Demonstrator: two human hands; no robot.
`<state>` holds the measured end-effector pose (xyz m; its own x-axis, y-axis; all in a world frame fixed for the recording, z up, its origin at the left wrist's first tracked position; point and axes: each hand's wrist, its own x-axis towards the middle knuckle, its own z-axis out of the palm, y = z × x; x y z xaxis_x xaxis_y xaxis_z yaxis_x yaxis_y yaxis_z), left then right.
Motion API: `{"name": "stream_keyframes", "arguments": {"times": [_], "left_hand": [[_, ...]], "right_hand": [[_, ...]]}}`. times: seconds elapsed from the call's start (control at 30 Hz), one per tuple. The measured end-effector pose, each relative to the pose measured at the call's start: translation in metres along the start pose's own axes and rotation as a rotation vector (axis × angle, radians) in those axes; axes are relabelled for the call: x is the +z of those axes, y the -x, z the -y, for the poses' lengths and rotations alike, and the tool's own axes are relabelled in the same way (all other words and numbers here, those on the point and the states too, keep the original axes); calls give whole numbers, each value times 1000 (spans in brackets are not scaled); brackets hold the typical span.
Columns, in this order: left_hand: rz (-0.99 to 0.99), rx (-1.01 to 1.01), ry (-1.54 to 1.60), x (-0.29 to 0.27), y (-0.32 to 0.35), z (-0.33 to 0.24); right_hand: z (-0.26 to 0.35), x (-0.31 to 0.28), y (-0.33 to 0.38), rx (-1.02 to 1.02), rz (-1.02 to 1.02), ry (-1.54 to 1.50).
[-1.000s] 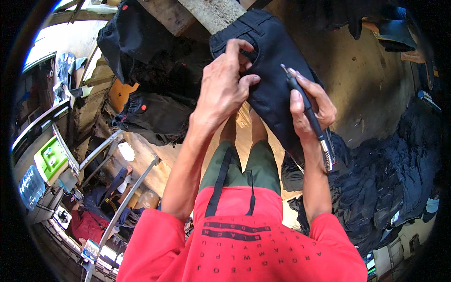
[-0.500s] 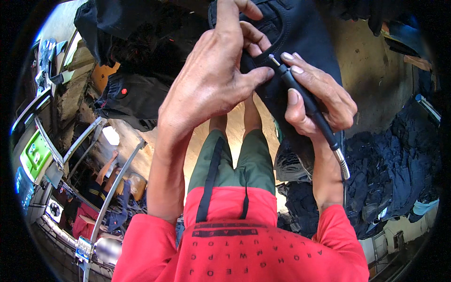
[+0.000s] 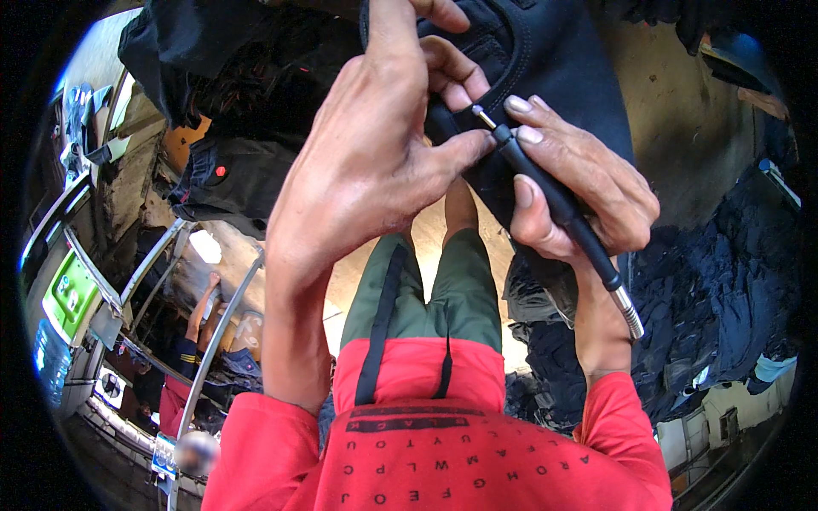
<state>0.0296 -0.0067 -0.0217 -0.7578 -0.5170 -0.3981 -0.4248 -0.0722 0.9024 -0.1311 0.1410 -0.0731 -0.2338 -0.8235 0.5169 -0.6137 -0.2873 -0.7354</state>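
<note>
A pair of dark trousers [image 3: 573,72] with stitched seams and a curved pocket edge lies before me at the top. My left hand [image 3: 375,145] is closed on the cloth by the pocket, its thumb on the near side and fingers curled over the fabric. In my right hand [image 3: 596,183] is a black rotary tool handpiece [image 3: 558,200], gripped like a pen. Its small rounded metal tip points at the cloth between my left thumb and fingers; I cannot tell whether it touches. A springy metal sleeve trails from its rear end along my right wrist.
Dark garments heap at the right [image 3: 724,281] and a dark garment with a red spot [image 3: 243,175] hangs at the left. Beyond metal rails [image 3: 217,336] at far left are a green tray [image 3: 70,289], a fan [image 3: 109,385] and another person [image 3: 181,375].
The tool's tip has moved slightly left and down, while my right hand has shifted a little right and down. My left hand has drifted slightly left, still gripping the cloth.
</note>
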Motion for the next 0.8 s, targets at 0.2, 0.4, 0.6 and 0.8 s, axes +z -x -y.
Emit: {"name": "stream_keyframes", "arguments": {"times": [0.2,0.4,0.6,0.8], "left_hand": [[-54,114,74,-1,-6,24],[-66,91,-63,0,-2,17],[-95,123,-94,3,-3,13],[-131,182,-80,6,0,27]], "right_hand": [[1,-1,0,22,0,-9],[-1,-2,1,31,-5,-24],[0,-7,3,59,41,-26],[-1,-6,4,73,22,-28]]}}
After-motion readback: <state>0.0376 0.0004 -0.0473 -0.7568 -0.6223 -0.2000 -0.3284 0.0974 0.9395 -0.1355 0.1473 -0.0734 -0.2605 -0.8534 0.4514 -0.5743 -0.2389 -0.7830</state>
